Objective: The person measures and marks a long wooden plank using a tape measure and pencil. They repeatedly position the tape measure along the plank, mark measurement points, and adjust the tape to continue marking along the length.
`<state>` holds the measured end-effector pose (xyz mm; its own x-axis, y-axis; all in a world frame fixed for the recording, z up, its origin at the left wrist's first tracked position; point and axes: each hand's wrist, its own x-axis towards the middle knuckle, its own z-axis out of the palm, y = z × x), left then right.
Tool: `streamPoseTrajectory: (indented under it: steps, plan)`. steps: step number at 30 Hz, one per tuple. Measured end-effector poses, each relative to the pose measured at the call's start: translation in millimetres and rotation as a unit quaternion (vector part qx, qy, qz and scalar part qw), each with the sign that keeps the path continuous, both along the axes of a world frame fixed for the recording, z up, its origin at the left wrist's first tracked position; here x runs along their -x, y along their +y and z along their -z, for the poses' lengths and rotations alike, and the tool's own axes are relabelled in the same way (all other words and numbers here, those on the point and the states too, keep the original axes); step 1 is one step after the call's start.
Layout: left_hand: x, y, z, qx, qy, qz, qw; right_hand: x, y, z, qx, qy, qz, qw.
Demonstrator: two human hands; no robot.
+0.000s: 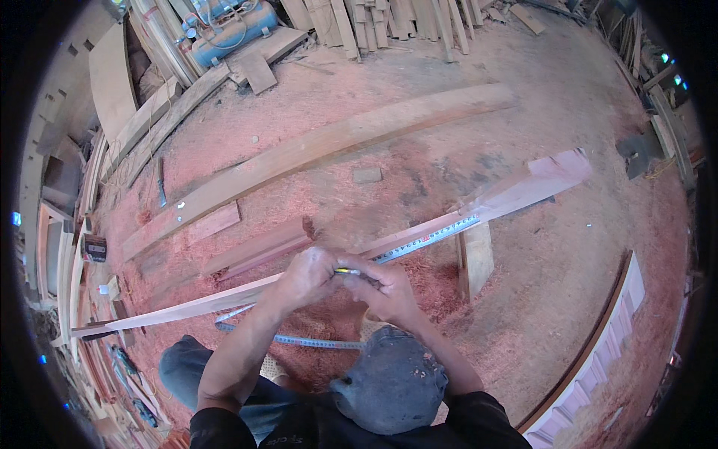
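Observation:
My left hand (311, 275) is closed, its fingers curled toward my right hand (390, 293). Between the two closed hands shows a thin yellow, pencil-like stick (344, 270); both hands grip at it, and most of it is hidden. Beneath them a long, narrow pinkish board (202, 303) runs from lower left to upper right. A tape measure's blade (426, 239) lies along the board's near edge, passing out of sight behind my right hand. More of the blade loops below the board, near my knees.
A wooden block (476, 258) stands under the board's right part. Beyond lie a long curved plank (336, 142), shorter pink offcuts (262, 251) and a chisel-like tool (161, 183). A blue compressor (232, 37) is at the far left. At right lies a panelled piece (598, 355). Reddish shavings cover the floor.

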<state>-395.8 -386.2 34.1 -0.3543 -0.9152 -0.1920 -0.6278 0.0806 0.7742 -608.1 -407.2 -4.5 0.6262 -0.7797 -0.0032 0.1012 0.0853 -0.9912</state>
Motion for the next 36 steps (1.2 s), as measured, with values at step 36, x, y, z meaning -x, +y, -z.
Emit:
streamPoseTrajectory:
  steps: [36]
  plan:
    - [61.4, -36.5, 49.9, 0.139, -0.139, -0.157, 0.968, 78.2, -86.5, 45.0, 0.243, 0.339, 0.251, 0.874]
